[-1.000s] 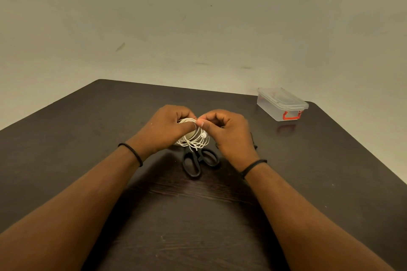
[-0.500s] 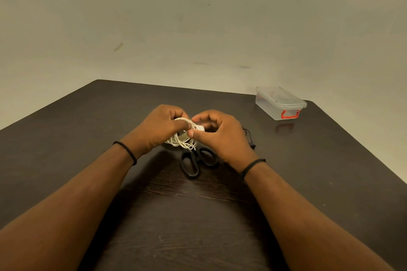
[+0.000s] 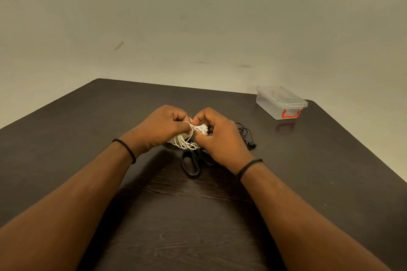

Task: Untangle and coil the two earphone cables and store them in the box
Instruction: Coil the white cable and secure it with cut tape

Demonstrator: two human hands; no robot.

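A coiled white earphone cable hangs between both hands over the middle of the dark table. My left hand grips the coil's loops from the left. My right hand pinches the white earbud end at the top of the coil. A black earphone cable lies loose on the table just right of my right hand, partly hidden by it. The clear plastic box with a red latch stands closed at the far right corner.
Black-handled scissors lie on the table directly under the hands, blades hidden. The table's right edge runs diagonally close behind the box. A bare wall rises beyond the far edge.
Both hands stayed together over the scissors. The right hand's fingers shifted on the coil and now pinch the white earbud end at its top; the loops hang lower and tighter.
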